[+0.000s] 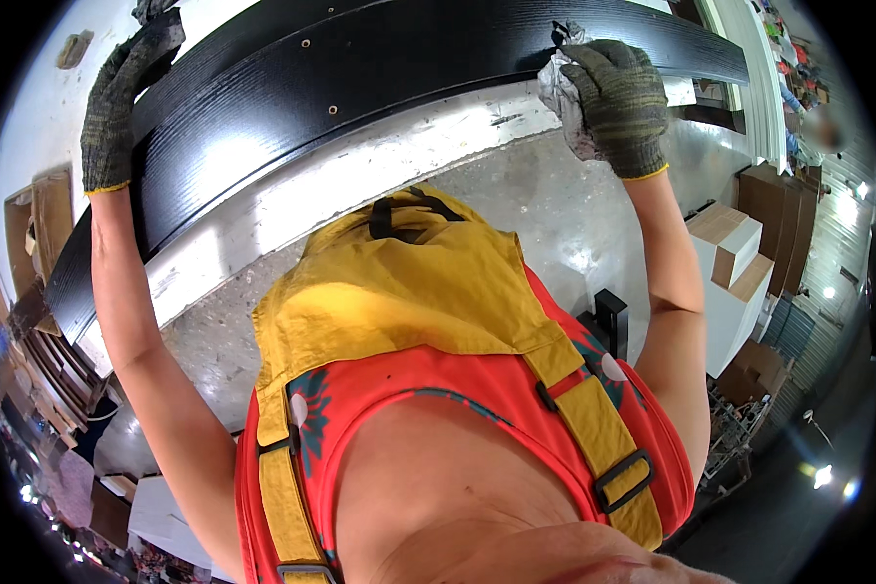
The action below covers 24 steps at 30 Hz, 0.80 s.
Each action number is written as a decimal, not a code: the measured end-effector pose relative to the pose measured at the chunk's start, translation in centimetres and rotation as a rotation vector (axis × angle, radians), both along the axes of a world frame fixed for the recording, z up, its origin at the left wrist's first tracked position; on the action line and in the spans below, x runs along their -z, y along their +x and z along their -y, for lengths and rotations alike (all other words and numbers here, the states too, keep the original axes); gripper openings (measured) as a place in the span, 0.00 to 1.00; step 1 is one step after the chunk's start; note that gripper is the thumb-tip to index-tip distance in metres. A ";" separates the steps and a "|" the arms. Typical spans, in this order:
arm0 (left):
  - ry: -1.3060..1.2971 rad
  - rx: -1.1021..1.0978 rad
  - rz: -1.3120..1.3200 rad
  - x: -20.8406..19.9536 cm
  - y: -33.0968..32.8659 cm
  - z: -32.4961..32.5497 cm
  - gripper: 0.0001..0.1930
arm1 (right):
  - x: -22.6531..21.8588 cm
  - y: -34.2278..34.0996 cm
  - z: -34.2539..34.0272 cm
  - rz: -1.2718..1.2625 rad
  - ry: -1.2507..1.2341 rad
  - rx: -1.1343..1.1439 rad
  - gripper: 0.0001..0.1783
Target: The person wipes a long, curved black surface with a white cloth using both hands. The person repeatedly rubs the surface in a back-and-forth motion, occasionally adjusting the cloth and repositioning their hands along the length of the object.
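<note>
A: Where does the work lie?

B: Long black board (409,73), glossy, fine-grained. White support (234,204) shows along the board's near side. A line runs lengthwise; can't tell whether it's one piece or two.

A: Right hand?

B: Right hand (625,102), gloved, toward the board's right end. Fingers closed round a crumpled grey-white rag (569,102), loose folds hanging past the board's near edge.

A: Left hand?

B: Left hand (112,117), gloved, by the board's left part, fingertips pointing away from the wearer. Can't tell whether it clasps anything or merely rests.

A: What could go wrong?

B: Scuffing first, I judge. Grit caught in the rag, pressed into that gloss, would likely mark it. Next, snagging: small round fittings (333,109) sit around the board's middle; a trailing fold dragged over them could catch.

A: Could it shift?

B: Possibly. A hard push at the right end, with only a light touch at the left, might turn the board on its support. No clamp that I can make out.

A: Anything else?

B: Glare on the board's left part could hide streaks. Yellow apron (389,292) is near the board's near side; leaning in might rub it.
</note>
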<state>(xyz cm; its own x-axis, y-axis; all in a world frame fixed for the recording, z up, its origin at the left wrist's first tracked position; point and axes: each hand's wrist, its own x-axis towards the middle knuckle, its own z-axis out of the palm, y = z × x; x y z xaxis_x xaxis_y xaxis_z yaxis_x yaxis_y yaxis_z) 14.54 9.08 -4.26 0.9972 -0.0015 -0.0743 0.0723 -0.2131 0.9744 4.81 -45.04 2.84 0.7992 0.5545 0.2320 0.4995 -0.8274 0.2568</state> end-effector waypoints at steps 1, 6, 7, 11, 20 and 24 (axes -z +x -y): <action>0.000 0.011 -0.002 0.4 -0.1 -0.8 0.25 | 0.2 -0.1 -0.6 -0.008 0.002 0.043 0.17; 0.175 0.212 0.185 1.8 0.9 -3.1 0.25 | -0.5 0.1 -4.3 -0.090 0.070 -0.131 0.19; 0.046 0.133 0.166 1.3 -0.1 -1.9 0.23 | -0.5 0.5 -3.5 -0.124 0.067 -0.178 0.19; 0.113 -0.054 0.056 -4.7 -2.4 4.8 0.18 | 0.4 0.6 -2.4 -0.112 0.069 -0.173 0.20; -0.328 0.026 0.199 2.1 2.0 -0.7 0.21 | 2.3 -0.4 -21.0 -0.053 0.410 -0.611 0.12; -0.181 -0.007 0.513 -5.0 -0.9 3.1 0.19 | 1.8 1.0 -24.1 -0.290 0.574 -0.751 0.14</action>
<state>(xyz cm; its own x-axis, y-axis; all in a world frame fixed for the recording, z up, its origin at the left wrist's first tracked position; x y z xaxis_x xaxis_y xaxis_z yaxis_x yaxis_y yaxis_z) 13.66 5.99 0.74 0.9053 0.0373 0.4232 -0.4218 -0.0400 0.9058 5.77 -20.92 1.09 0.3545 0.8054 0.4750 0.9258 -0.2309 -0.2994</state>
